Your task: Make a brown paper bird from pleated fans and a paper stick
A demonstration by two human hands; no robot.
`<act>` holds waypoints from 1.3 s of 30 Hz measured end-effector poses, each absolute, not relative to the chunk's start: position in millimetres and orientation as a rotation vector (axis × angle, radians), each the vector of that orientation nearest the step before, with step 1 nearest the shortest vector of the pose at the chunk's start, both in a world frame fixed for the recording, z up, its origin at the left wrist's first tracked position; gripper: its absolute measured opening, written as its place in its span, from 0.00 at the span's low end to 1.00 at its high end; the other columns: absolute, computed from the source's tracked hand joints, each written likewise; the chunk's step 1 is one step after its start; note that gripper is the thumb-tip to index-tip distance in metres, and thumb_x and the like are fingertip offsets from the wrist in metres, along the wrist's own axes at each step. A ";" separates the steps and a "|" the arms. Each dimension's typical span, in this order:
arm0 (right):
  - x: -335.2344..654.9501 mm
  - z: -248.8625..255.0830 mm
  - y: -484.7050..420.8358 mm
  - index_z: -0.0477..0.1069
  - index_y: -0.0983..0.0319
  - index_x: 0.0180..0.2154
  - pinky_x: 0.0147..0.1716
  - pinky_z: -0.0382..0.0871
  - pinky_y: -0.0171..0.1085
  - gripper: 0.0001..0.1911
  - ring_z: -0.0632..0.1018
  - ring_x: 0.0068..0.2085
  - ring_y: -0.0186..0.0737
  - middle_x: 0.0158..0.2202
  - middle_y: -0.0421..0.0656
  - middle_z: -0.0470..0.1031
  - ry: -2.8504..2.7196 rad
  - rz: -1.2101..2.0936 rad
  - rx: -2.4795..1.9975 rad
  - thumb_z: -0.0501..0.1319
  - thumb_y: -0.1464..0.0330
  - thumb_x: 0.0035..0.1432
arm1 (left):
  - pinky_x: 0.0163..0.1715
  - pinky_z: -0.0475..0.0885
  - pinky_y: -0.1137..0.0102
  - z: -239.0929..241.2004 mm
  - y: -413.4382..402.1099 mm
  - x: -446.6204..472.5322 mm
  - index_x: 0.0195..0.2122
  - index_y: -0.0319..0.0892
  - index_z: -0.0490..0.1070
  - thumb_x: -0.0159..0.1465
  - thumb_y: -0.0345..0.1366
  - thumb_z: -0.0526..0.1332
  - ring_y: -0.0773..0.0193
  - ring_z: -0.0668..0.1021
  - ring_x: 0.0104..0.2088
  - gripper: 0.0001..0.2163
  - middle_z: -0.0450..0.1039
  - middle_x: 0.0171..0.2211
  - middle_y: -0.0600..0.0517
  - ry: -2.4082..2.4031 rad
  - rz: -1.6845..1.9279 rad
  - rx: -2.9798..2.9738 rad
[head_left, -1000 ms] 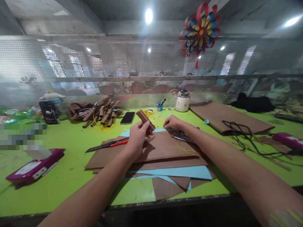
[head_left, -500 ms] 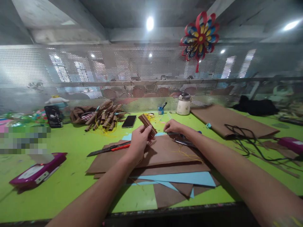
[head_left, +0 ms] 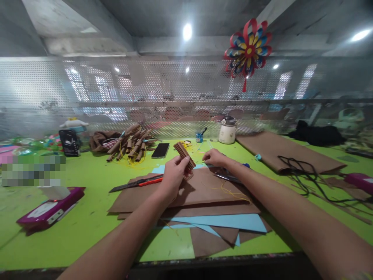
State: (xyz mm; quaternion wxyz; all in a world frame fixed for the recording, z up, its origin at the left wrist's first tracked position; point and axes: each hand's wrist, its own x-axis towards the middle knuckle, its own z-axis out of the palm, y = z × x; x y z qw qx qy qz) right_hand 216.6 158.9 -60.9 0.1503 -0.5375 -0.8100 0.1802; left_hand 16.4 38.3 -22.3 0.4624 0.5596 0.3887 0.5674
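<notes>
power strip [head_left: 51, 213], purple, at the far left of the green tabletop [head_left: 96, 175]. farther back, a propped dark phone [head_left: 69, 143], then a heap of brown paper rolls [head_left: 131, 146], then a flat phone [head_left: 160, 150]. nearer, on the left part of the stack of brown sheets [head_left: 204, 194], a long dark blade [head_left: 135, 183] edged with red, right end out of sight behind the left hand [head_left: 176, 175]. probably the sharpest hazard here: with a careless drop of the wrist, a nick or a knock.

in that left hand, pinched between thumb and fingers, a ridged brown bundle [head_left: 184, 155], tilted above the sheets; layers too fine to count. with a slackened grip, liable to fan out and scatter; with a hard squeeze, perhaps creased.

just to the right, apart from the bundle, the right hand [head_left: 215, 157], fingers curled inward; cannot tell whether pinching anything thin. below, light blue sheets [head_left: 233, 221] askew under the stack; with a push, liable to slide and tip the pile. by the right forearm [head_left: 285, 212], a metal-bladed tool [head_left: 229, 178], likely scissors, easily dragged by a lowered arm. close by, loose yellow thread [head_left: 233, 192], prone to snagging and knotting. farther right, a folded brown sheet [head_left: 285, 149].
</notes>
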 end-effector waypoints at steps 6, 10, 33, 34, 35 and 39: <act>215.7 -65.1 157.9 0.72 0.66 0.40 0.38 0.70 0.40 0.10 0.75 0.39 0.39 0.40 0.44 0.74 -2.260 0.402 -1.451 0.60 0.68 0.57 | 0.16 0.62 0.78 -21.3 35.4 17.1 0.26 0.36 0.67 0.56 0.40 0.60 0.72 0.69 0.17 0.10 0.68 0.19 0.53 0.954 1.385 1.386; 213.7 -71.5 155.5 0.76 0.67 0.29 0.34 0.68 0.32 0.05 0.76 0.32 0.36 0.27 0.41 0.77 -2.167 0.352 -1.371 0.61 0.77 0.47 | 0.16 0.62 0.77 -22.0 36.0 17.5 0.26 0.36 0.67 0.56 0.40 0.60 0.72 0.68 0.17 0.11 0.68 0.19 0.53 0.958 1.387 1.393; 225.4 -34.8 139.4 0.76 0.66 0.22 0.30 0.63 0.34 0.05 0.72 0.28 0.37 0.23 0.44 0.76 -1.877 0.321 -1.285 0.60 0.73 0.44 | 0.16 0.62 0.78 -22.7 36.6 17.4 0.28 0.36 0.69 0.54 0.41 0.62 0.73 0.69 0.17 0.11 0.69 0.21 0.53 0.982 1.322 1.366; 227.9 -30.2 135.9 0.75 0.66 0.22 0.29 0.63 0.34 0.06 0.72 0.27 0.37 0.23 0.45 0.75 -1.828 0.331 -1.288 0.60 0.72 0.45 | 0.17 0.62 0.77 -23.1 36.9 17.5 0.29 0.36 0.69 0.55 0.40 0.62 0.72 0.70 0.18 0.11 0.70 0.22 0.52 0.979 1.310 1.369; 229.7 -25.8 131.1 0.75 0.67 0.23 0.28 0.63 0.34 0.06 0.71 0.26 0.37 0.23 0.45 0.75 -1.780 0.350 -1.288 0.60 0.71 0.46 | 0.18 0.63 0.77 -23.7 37.2 17.6 0.30 0.36 0.70 0.55 0.40 0.62 0.72 0.71 0.19 0.10 0.71 0.22 0.51 0.974 1.294 1.371; 224.9 -12.7 95.3 0.73 0.68 0.28 0.23 0.63 0.33 0.14 0.70 0.23 0.33 0.24 0.47 0.74 -1.659 0.518 -1.241 0.57 0.63 0.52 | 0.19 0.61 0.77 -25.8 35.3 19.0 0.29 0.37 0.69 0.55 0.41 0.62 0.71 0.71 0.20 0.10 0.71 0.23 0.51 0.926 1.152 1.422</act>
